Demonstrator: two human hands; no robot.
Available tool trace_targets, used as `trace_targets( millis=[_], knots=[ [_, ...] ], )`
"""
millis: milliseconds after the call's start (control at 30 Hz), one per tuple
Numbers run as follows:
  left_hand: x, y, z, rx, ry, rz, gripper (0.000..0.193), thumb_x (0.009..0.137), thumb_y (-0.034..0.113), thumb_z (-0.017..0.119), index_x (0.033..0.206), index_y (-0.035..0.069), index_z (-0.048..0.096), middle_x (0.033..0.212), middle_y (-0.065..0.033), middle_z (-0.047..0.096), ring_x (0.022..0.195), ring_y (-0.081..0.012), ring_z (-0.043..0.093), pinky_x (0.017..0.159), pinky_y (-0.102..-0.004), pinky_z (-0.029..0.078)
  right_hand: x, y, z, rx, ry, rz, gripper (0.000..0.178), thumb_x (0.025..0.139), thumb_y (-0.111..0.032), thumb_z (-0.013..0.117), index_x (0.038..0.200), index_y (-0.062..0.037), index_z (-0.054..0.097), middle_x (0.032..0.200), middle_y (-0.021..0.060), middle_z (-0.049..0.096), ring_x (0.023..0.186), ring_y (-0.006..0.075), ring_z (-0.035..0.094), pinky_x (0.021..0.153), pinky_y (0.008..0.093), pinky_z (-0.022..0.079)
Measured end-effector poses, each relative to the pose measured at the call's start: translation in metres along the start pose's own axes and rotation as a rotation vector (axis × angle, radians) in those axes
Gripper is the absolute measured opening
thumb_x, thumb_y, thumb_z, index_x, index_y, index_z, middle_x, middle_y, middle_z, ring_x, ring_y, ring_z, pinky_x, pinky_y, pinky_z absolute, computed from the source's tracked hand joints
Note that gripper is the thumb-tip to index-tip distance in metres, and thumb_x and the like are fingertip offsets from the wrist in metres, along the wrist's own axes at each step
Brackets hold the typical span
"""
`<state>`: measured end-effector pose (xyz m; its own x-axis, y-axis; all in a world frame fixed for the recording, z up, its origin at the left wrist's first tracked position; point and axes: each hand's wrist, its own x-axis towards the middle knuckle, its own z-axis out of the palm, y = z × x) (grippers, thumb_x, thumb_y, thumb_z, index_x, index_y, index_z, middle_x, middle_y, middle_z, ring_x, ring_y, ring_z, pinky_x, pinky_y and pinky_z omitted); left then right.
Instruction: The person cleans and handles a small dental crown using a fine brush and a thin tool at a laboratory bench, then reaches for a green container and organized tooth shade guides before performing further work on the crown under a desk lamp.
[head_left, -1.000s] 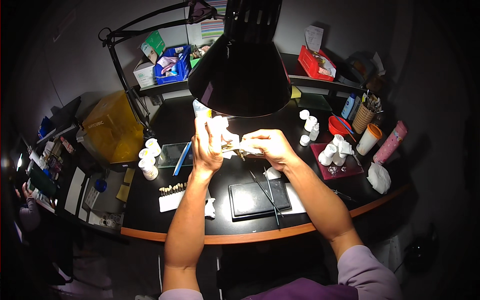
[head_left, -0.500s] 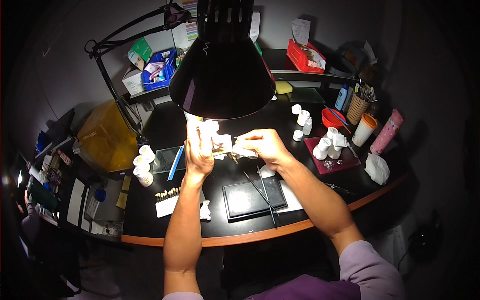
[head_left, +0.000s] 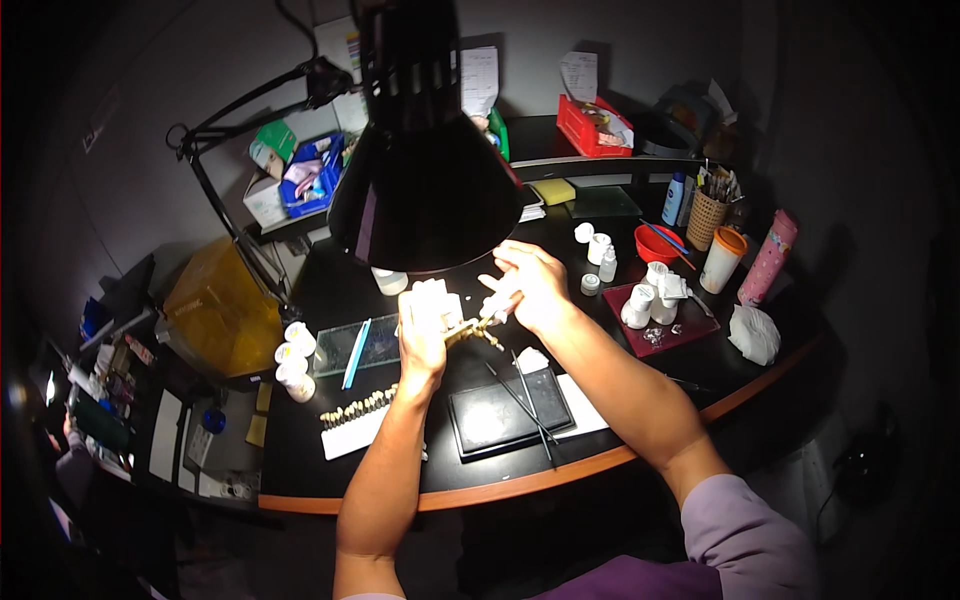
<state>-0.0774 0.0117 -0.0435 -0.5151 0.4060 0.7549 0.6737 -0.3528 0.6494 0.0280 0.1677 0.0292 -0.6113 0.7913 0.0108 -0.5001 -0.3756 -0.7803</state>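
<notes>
Under the lamp, my left hand [head_left: 422,348] is closed around a white plaster dental cast [head_left: 436,300]. A small brass-coloured hinged frame, like a dental articulator [head_left: 462,333], juts from the cast to the right. My right hand [head_left: 537,288] is at the frame's other side, fingers bent around its pale plaster part [head_left: 499,304]; glare blurs the fingertips. Below the hands lie a black flat case [head_left: 500,412] and two thin brushes [head_left: 522,397] crossed over it. A crumpled white tissue [head_left: 532,360] touches the case's far edge.
A black lamp shade [head_left: 425,200] hangs low just beyond my hands. Left are a tooth shade guide [head_left: 350,437], glass plate [head_left: 385,342] and white jars [head_left: 295,362]. Right are a dark red tray [head_left: 660,340] with jars, a red bowl [head_left: 657,245], an orange-lidded cup [head_left: 725,262] and pink bottle [head_left: 768,260].
The head view has shifted. My left hand has come lower and nearer; my right hand has turned, its fingers lifted higher. More of the brass frame shows between them.
</notes>
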Motion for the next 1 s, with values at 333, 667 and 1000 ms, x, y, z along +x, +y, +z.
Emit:
trace_targets(
  millis=[333, 667, 1000],
  knots=[
    [0.008, 0.044, 0.027, -0.524, -0.077, -0.447, 0.035, 0.102, 0.034, 0.055, 0.120, 0.004, 0.058, 0.094, -0.0121, 0.071, 0.079, -0.0222, 0.074, 0.062, -0.0374, 0.065, 0.035, 0.028, 0.022, 0.034, -0.124, 0.056, 0.013, 0.091, -0.004, 0.074, 0.102, 0.0002, 0.076, 0.086, 0.0065, 0.072, 0.072, 0.0157, 0.067, 0.065, 0.0320, 0.058],
    [0.025, 0.067, 0.003, -0.920, -0.089, -0.771, 0.061, 0.106, 0.055, 0.043, 0.139, 0.006, 0.056, 0.125, -0.0166, 0.069, 0.109, -0.0311, 0.071, 0.087, -0.0463, 0.060, -0.035, -0.041, -0.077, -0.533, -0.276, -0.512, 0.008, 0.095, -0.008, 0.074, 0.097, -0.0002, 0.075, 0.086, 0.0056, 0.076, 0.080, 0.0097, 0.070, 0.071, 0.0262, 0.056],
    [0.094, 0.059, 0.026, -0.921, -0.224, -0.564, 0.044, 0.105, 0.033, 0.060, 0.140, 0.007, 0.055, 0.129, -0.0149, 0.065, 0.122, -0.0338, 0.064, 0.102, -0.0614, 0.053, -0.067, -0.047, -0.098, -0.799, -0.464, -1.021, 0.015, 0.080, 0.003, 0.079, 0.091, -0.0058, 0.074, 0.089, 0.0070, 0.073, 0.088, 0.0268, 0.069, 0.082, 0.0382, 0.056]
  ],
)
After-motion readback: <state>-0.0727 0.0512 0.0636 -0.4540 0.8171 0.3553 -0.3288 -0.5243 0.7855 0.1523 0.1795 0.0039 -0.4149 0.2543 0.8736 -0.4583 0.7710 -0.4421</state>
